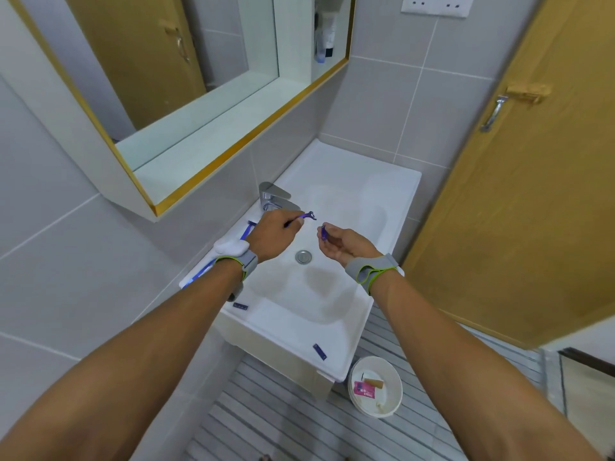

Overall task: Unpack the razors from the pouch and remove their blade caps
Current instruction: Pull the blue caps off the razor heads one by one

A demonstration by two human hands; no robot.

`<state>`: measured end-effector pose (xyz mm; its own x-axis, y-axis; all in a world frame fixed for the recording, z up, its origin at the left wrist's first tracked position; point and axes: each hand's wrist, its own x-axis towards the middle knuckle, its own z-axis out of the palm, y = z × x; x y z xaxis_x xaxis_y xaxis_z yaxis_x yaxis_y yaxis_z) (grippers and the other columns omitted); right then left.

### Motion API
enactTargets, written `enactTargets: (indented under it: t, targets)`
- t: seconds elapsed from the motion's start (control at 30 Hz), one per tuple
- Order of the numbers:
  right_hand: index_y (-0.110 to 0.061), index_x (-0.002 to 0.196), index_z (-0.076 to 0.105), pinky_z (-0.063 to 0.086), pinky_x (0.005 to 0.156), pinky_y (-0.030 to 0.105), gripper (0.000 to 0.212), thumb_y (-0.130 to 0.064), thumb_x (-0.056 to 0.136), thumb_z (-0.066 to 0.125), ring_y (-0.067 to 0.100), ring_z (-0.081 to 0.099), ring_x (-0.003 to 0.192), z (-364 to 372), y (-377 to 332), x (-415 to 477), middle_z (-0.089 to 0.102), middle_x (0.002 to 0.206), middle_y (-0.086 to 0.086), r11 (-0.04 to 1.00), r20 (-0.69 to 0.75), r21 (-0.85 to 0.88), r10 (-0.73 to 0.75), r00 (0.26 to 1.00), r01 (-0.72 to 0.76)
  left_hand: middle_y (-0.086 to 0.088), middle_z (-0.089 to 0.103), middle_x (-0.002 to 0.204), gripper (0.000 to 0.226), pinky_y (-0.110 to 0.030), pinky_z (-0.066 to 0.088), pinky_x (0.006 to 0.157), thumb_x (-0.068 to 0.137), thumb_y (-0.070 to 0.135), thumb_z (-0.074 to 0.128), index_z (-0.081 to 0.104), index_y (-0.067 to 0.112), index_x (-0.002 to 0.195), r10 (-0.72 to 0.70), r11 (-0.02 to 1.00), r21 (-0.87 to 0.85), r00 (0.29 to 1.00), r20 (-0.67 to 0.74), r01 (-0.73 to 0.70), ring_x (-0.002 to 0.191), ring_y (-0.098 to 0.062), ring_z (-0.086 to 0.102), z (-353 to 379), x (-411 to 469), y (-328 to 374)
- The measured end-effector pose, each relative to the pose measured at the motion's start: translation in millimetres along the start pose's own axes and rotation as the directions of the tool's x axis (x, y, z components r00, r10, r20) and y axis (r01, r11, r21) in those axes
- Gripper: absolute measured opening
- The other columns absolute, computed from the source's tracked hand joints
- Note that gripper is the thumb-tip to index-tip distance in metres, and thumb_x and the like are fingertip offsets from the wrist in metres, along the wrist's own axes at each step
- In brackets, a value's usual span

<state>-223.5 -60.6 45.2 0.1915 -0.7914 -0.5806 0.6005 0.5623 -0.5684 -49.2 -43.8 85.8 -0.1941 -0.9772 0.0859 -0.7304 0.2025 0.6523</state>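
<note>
- Left hand (pixel 276 229) over the sink (pixel 382 194), fingers pinched on a purple razor (pixel 304 217), head pointing right.
- Right hand (pixel 342 242) just right of it, fingertips gripping a small purple cap (pixel 323 232), apart from the razor head.
- Another razor (pixel 247 230) lies on the sink's left rim near the tap (pixel 274 196).
- Two dark caps rest on the near rim.

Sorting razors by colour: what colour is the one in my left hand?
Purple razor, seen from the head view.

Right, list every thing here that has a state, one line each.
Left hand: shut on purple razor.
Right hand: pinching a small purple piece, apart from the razor.
Faucet: no water seen.
Sink drain: plug state unclear.
Door: closed.
</note>
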Motion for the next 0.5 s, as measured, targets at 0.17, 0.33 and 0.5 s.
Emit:
enactTargets:
  t: [0.17, 0.33, 0.5]
  targets:
    - [-0.001, 0.104, 0.060, 0.057, 0.061, 0.019, 0.017, 0.001, 0.098, 0.044, 0.019, 0.060, 0.083, -1.5, 6.1, 4.0, 0.062, 0.094, 0.014, 0.997, 0.054, -0.021, -0.078, 0.996, 0.079, -0.011, 0.067, 0.076, 0.021, -0.032, 0.041, 0.068, 0.096, 0.023, 0.055, 0.070, 0.008, 0.098, 0.090, 0.993, 0.079, 0.996, 0.004, -0.090, 0.071, -0.026, 0.054, -3.1, -1.1, -0.5]
    - [-0.002, 0.109, 0.060, 0.058, 0.068, 0.020, 0.017, -0.002, 0.099, 0.046, 0.018, 0.065, 0.084, -2.8, 7.7, 4.6, 0.066, 0.094, 0.012, 0.995, 0.118, -0.007, -0.096, 0.988, 0.098, -0.021, 0.063, 0.073, 0.029, -0.032, 0.037, 0.061, 0.096, 0.023, 0.055, 0.066, -0.002, 0.084, 0.107, 0.988, 0.106, 0.993, 0.055, -0.112, 0.063, -0.029, 0.049, -1.5, -4.7, -2.0]
    - [-0.004, 0.100, 0.063, 0.059, 0.070, 0.021, 0.016, -0.003, 0.098, 0.047, 0.017, 0.067, 0.086, -3.6, 10.0, 6.7, 0.067, 0.098, 0.011, 0.995, 0.135, -0.002, -0.096, 0.986, 0.097, -0.022, 0.066, 0.079, 0.029, -0.039, 0.045, 0.067, 0.096, 0.023, 0.055, 0.068, -0.002, 0.090, 0.099, 0.988, 0.114, 0.992, 0.075, -0.107, 0.072, -0.036, 0.057, -0.4, -6.8, -1.6]
